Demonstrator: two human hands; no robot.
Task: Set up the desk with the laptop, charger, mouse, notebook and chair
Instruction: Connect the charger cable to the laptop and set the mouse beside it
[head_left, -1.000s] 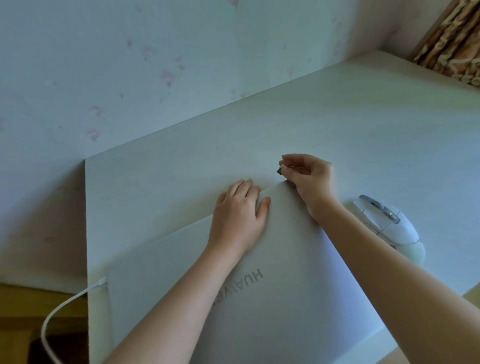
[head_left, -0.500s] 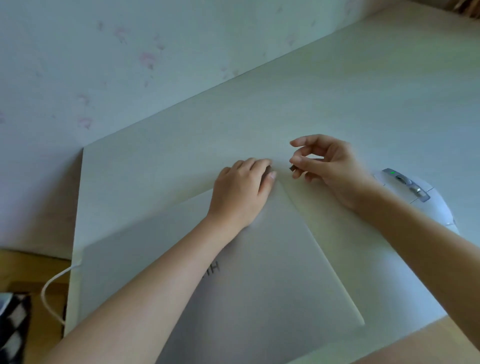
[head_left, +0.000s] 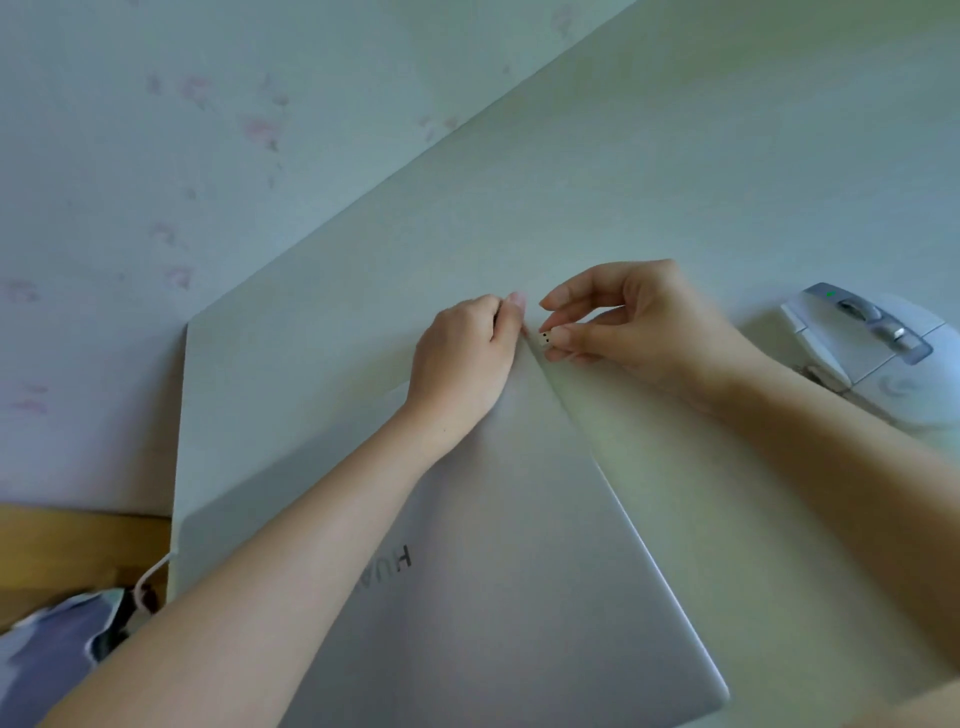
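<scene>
**Receiver lined up at the laptop's far corner**

The closed silver laptop (head_left: 519, 571) lies flat on the pale desk (head_left: 675, 182), turned at an angle so that 1 corner points toward the far wall. The left hand (head_left: 462, 358) rests palm-down on the lid at that far corner, fingers curled over the edge; it grips nothing, and seems placed there to keep the laptop from sliding while something is pushed into its side.

The right hand (head_left: 639, 327) pinches a small USB receiver (head_left: 546, 338) between thumb and forefinger, the other fingers curled loosely. The plug end faces the laptop's right edge, just beside the corner, and I judge this to be the wireless mouse's dongle going into a side port. Whether it has reached the port cannot be told; the port itself is hidden.

The white mouse (head_left: 878, 358) sits on the desk to the right, near the right forearm, with a small green light showing on its top, so it looks switched on and waiting for its receiver. A white charger cable (head_left: 150, 577) hangs off the desk's left edge beside the laptop's left corner. No notebook or chair is in view, so those parts of the setup look still to be done.
</scene>
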